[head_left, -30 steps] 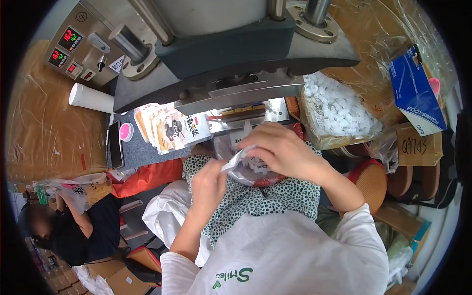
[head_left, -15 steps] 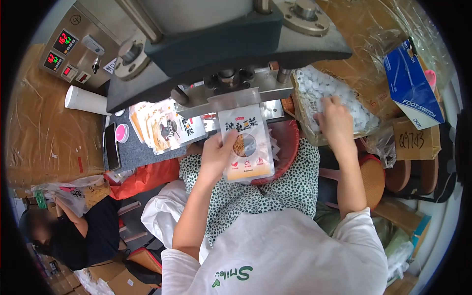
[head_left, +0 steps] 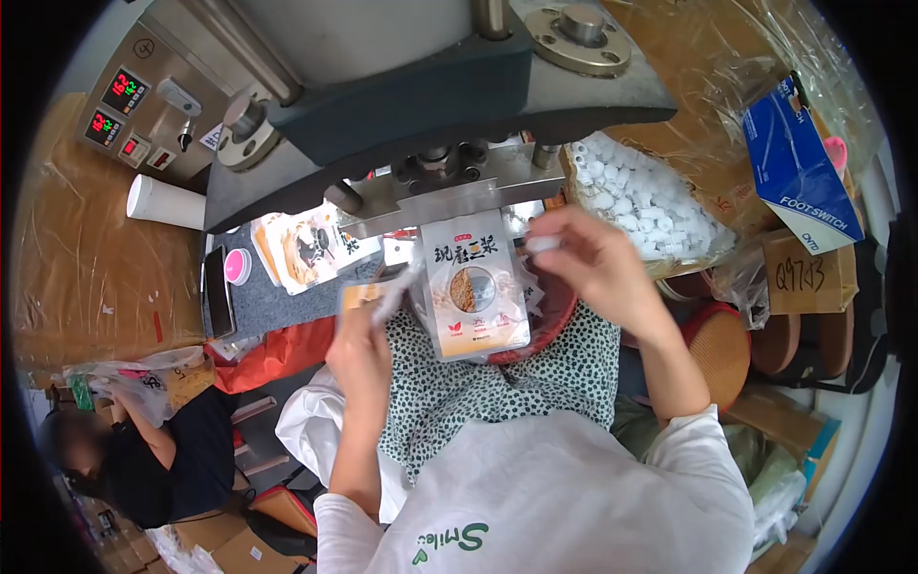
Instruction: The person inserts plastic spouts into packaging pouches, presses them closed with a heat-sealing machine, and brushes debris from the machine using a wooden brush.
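My left hand is closed on a pouch, seen nearly edge-on and slightly blurred. In my right hand a small white plastic spout is pinched between thumb and fingers. Between my hands, a printed white pouch with a round window hangs at the metal bar of the press, touched by neither hand. Behind it, a red basket is partly hidden. Several similar pouches lie overlapped on the grey mat to the left.
The heavy press spans the area above my hands. A box of white spouts stands at right, near a blue foot-switch box. A phone and a pink-lidded jar rest at left. Another person sits at lower left.
My left hand has left the pouch at the press and moved left, now holding another pouch. My right hand has come from the spout box toward the press with a white spout.
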Demonstrator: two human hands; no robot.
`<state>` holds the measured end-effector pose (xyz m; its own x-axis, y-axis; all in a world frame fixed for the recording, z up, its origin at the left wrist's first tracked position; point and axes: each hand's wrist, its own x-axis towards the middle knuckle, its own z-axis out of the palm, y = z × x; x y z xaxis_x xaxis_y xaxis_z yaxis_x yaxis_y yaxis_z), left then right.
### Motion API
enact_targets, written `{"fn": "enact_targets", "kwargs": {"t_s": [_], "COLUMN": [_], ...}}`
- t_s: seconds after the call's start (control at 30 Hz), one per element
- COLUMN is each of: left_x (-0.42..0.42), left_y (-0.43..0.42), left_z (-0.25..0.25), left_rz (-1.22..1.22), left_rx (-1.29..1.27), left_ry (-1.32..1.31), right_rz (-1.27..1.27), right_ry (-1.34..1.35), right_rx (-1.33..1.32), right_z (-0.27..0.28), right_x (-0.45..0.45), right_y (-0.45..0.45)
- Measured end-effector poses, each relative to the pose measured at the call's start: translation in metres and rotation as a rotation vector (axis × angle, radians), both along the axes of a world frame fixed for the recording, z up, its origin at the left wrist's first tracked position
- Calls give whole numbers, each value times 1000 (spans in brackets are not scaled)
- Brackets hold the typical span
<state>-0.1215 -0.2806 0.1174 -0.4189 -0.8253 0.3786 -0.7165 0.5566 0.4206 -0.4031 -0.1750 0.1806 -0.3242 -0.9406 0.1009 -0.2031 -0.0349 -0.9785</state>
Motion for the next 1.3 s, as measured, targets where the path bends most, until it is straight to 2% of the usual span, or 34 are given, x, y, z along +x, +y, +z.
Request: {"fn": "enact_targets", "kwargs": {"t_s": [0.13,0.27,0.4,0.47,0.53,0.6,0.63,0.67,0.77,0.83,0.87,0.93,1.0,1.07,1.1,1.13,1.2,1.27,1.3], "left_x": [-12,-19,-28,-40,-51,-58,-68,-76,-89,-89,-82,-67,-50,-19,-12,-13,-6,8,11], "left_y": [21,22,22,21,18,5,1,-3,-13,-14,-17,-37,-57,-78,-74,-57,-45,-41,-40], "left_z": [23,26,19,13,8,-11,-6,-4,1,-2,-9,-15,3,-47,-66,-52,-50,-36,-32], "left_rz": [5,-207,-359,-329,-249,-252,-213,-174,-133,-149,-141,-130,-57,88,46,-32,-53,38,68], "left_rx": [65,-3,329,612,929,1081,1174,1268,1351,1410,1231,842,392,-257,-137,-166,-132,-18,-37], "left_ry": [-7,90,121,161,190,406,531,658,814,903,670,233,260,-290,-268,-344,-237,-176,-52], "right_rz": [104,128,163,125,-68,-205,-195,-189,-240,-402,-480,-369,-306,-299,-318,-339,-389,-438,-448], "right_ry": [-10,82,-86,-92,0,109,346,374,472,869,1063,1026,1007,1001,1005,1006,984,951,798], "right_rx": [-66,-85,-35,-15,-45,-18,-108,-60,108,94,90,170,210,219,203,187,191,217,245], "right_z": [0,-3,-19,-24,-25,-18,-23,-22,-7,-15,-24,-43,-47,-48,-47,-47,-47,-38,-30], "right_x": [34,48,42,37,37,27,17,12,1,-27,-38,-53,-60,-63,-64,-64,-61,-58,-57], "right_y": [-17,-21,-22,-22,-21,-14,-11,-6,6,-2,-4,-6,-9,-6,-6,-5,-1,2,3]}}
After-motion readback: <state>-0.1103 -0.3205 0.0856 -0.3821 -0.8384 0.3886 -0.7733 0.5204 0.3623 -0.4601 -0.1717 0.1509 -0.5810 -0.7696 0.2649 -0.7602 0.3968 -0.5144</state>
